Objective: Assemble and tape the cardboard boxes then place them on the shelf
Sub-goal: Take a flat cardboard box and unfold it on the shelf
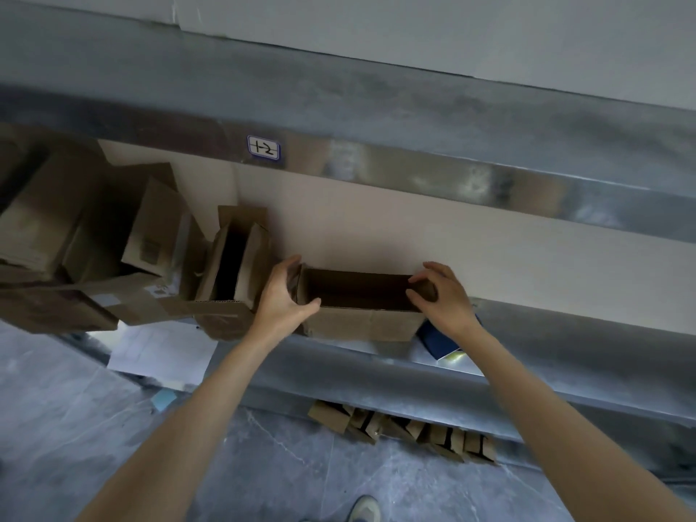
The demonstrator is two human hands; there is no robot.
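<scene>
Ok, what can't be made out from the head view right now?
Head view:
box underside, taped or not: hidden against the shelf.
dark blue item: partly covered by the right hand and box.
carton pile: blurred, cut off by the left edge.
left hand fingers: partly behind the box end.

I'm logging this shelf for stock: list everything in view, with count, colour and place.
open box: one, brown, shelf's front edge
other boxes: several, brown, shelf, left
shelf: one, grey metal, along wall
label: one, white, upper beam
blue item: one, blue, right of open box
paper: some, white, below left boxes
folded cardboard: several, brown, floor under shelf
shoe: one, pale, floor
left grip: one, bare hand, holding open box's left end
right grip: one, bare hand, holding its right end
</scene>
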